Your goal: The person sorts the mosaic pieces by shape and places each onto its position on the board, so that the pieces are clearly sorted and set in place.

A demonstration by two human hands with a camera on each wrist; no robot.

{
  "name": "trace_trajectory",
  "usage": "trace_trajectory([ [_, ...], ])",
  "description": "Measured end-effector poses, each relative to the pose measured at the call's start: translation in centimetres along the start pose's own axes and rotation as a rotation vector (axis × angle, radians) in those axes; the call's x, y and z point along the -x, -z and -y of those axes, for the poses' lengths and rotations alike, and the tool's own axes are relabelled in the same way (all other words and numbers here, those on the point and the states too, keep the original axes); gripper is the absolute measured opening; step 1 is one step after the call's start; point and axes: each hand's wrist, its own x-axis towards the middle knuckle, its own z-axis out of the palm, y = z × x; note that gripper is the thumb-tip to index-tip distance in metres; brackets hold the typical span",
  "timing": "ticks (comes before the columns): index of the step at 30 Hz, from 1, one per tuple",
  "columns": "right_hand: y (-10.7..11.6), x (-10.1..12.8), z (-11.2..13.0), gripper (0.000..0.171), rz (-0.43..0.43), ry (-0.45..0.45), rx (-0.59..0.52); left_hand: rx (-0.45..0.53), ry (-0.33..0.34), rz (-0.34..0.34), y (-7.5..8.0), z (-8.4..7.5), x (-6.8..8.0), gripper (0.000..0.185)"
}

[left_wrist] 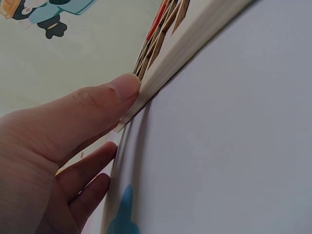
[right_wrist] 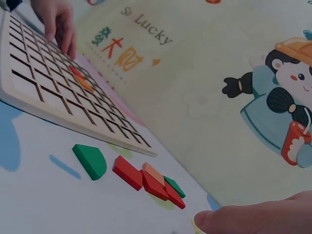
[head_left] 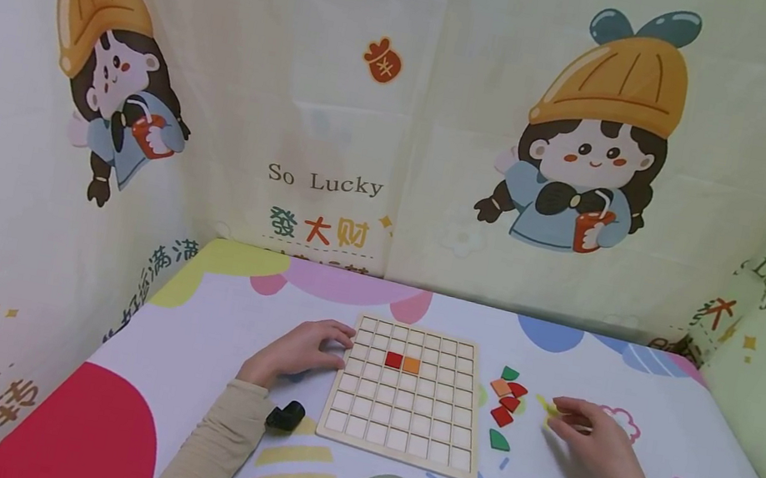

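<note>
A pale wooden grid board [head_left: 397, 461] lies on the table, with a red square [head_left: 394, 360] and an orange square [head_left: 411, 365] side by side in its cells. My left hand [head_left: 304, 348] rests at the board's left edge. In the left wrist view, the thumb [left_wrist: 109, 95] touches that edge and the lower fingers are loosely bent beside it. To the right of the loose pieces, my right hand [head_left: 589, 434] is held above the table. Its thumb and forefinger pinch a small yellow piece [head_left: 542, 402], mostly hidden by the fingertips.
Loose pieces lie right of the board: a green rounded one [right_wrist: 90, 161], another green one [head_left: 510, 374], several red ones [head_left: 501, 416] and a light orange one [head_left: 500, 388]. A printed cloth covers the table [head_left: 314, 287]. Patterned curtains [head_left: 442, 156] hang behind and at both sides.
</note>
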Motion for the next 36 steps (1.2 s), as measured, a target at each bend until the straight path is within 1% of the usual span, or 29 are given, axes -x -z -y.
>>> trace_trajectory([
  [4,-0.6,0.3,0.6,0.051,0.019,0.003,0.003,-0.004,-0.001,0.001,0.0,0.0,0.1,0.03],
  [16,-2.4,0.5,3.1,0.044,0.024,0.05,0.001,-0.018,-0.019,-0.011,0.0,0.3,-0.1,0.029],
  [20,-2.8,0.5,3.5,0.039,0.025,0.064,0.003,-0.016,-0.021,-0.006,-0.1,0.3,-0.1,0.029],
  [26,-3.3,0.3,4.0,0.036,0.03,0.071,0.015,-0.014,-0.025,-0.01,0.0,0.3,-0.1,0.029],
  [33,-3.7,0.2,4.6,0.036,0.005,0.096,0.028,-0.004,-0.023,-0.013,0.0,0.3,-0.1,0.029],
  [36,-3.9,0.0,4.7,0.034,-0.006,0.111,0.039,-0.011,-0.022,-0.005,-0.1,0.3,-0.2,0.03],
])
